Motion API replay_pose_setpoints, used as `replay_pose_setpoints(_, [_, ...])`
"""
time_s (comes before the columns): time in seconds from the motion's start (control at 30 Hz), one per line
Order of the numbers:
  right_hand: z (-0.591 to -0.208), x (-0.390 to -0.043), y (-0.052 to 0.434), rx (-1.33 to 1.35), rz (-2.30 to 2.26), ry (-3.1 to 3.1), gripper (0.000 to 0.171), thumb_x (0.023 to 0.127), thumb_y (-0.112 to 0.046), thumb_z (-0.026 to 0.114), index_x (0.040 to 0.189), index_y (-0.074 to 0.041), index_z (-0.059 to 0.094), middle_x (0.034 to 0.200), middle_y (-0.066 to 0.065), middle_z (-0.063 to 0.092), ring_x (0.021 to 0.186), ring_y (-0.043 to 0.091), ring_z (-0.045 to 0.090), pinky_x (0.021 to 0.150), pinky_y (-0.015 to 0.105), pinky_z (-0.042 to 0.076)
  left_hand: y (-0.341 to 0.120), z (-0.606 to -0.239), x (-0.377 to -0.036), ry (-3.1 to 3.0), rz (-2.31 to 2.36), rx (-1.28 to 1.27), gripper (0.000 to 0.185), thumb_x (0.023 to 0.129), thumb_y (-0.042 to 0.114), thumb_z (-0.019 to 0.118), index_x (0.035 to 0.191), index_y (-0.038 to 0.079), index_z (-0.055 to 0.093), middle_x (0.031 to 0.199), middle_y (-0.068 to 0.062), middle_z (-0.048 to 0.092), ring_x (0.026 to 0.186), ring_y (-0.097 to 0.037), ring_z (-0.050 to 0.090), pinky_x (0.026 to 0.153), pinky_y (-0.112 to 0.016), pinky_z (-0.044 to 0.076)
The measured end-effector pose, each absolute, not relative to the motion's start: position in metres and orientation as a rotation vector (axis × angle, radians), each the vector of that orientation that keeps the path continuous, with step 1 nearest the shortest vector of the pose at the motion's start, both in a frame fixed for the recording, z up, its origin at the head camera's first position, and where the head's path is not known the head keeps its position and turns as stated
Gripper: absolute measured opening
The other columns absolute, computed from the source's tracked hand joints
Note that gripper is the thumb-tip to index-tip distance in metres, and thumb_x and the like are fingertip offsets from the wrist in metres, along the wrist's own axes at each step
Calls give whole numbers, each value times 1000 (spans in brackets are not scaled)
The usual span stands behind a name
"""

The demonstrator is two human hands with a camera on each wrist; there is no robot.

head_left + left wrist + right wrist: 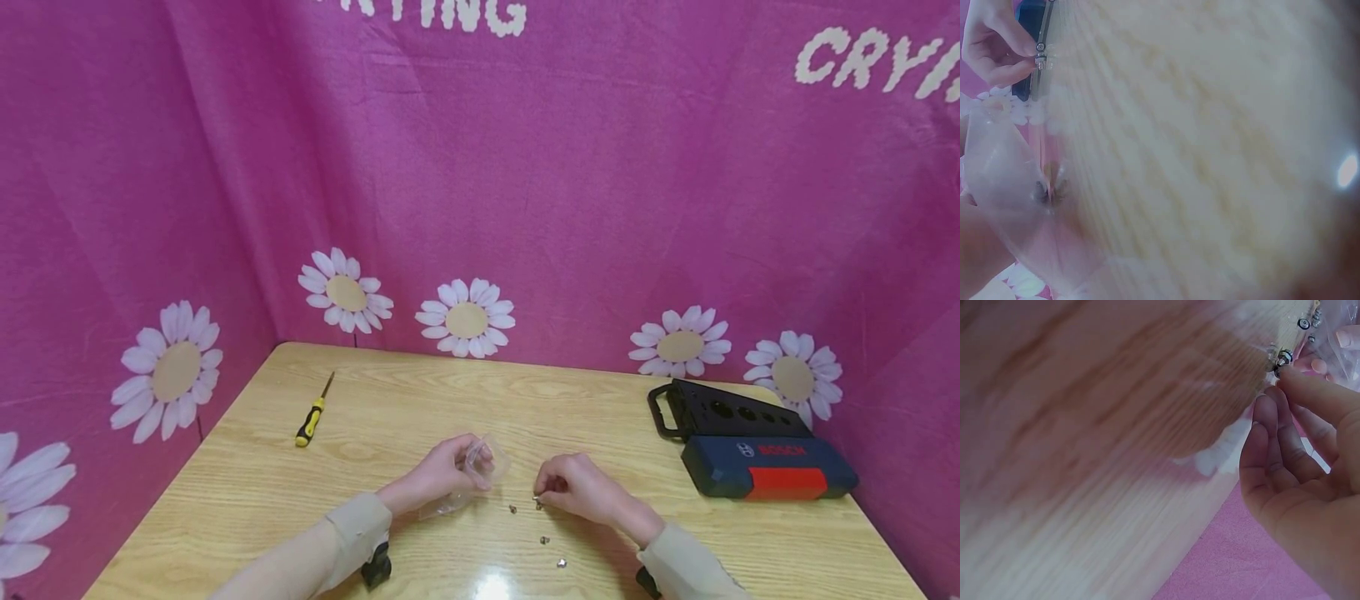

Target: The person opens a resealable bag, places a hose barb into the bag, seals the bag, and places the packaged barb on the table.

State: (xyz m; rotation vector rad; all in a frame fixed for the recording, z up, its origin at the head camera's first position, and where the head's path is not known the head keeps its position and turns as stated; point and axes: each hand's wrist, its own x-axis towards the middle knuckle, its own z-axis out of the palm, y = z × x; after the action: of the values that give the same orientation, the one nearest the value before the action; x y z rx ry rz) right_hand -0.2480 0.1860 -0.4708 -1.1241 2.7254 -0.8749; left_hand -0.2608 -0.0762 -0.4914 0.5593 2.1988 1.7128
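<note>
Under the right hand (pixel 573 487), a pinched screw (pixel 537 502) barely shows.

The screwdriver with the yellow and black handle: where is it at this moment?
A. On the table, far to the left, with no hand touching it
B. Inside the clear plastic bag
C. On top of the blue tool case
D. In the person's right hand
A: the screwdriver lies alone on the table, well away from the left hand and the right hand.
</note>
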Motion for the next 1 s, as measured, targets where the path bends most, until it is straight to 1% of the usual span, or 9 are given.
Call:
replay_pose_setpoints(0.1, [-472,-249,186,-1128,-855,2738,7,83,-6,77,83,-10,72,76,-3,70,68,-7,49,61,14,46,-76,-491,-260,2195,1724,568,36,78,-3,79,109,-2,62,112,-20,68,105,-20,65,80,-19,55])
replay_pose_setpoints(0.3, [-476,-249,186,-1154,-856,2758,9,82,-4,76,81,-11,71,74,-5,67,68,-7,48,60,13,44,-76,-492,-259,2226,1696,560,35,78,-1,80,108,0,62,111,-15,68,101,-12,62,84,-20,54])
replay_pose_setpoints(0.47, [-474,-249,186,-1160,-892,2745,10,84,-3,74,82,-11,68,75,-4,67,68,-6,49,60,14,47,-76,-492,-260,2219,1698,554,35,78,-1,80,108,1,62,111,-15,68,101,-13,63,83,-20,54])
replay_pose_setpoints(0.6, [-467,-248,186,-1135,-932,2727,9,85,-1,71,85,-8,66,77,-1,69,69,-6,52,61,15,50,-76,-493,-261,2227,1688,551,35,78,-1,80,108,2,63,111,-14,68,102,-14,63,83,-20,54])
replay_pose_setpoints(0.7, [-460,-250,184,-1112,-950,2731,9,84,0,70,85,-7,66,76,1,69,68,-5,53,60,15,51,-76,-494,-262,2230,1683,554,35,78,-1,80,108,2,63,110,-13,68,102,-14,63,82,-19,54])
replay_pose_setpoints(0.83, [-451,-255,179,-1108,-947,2767,11,84,2,69,84,-7,65,74,0,68,67,-5,53,59,15,51,-76,-494,-263,2220,1692,556,35,78,-2,80,108,2,63,109,-14,69,101,-13,63,80,-19,55])
replay_pose_setpoints(1.0, [-437,-261,168,-1150,-948,2800,11,83,3,69,83,-8,65,75,0,70,69,-3,58,63,18,55,-76,-496,-263,2200,1703,564,34,78,-3,78,108,1,62,109,-16,69,101,-14,64,78,-20,57])
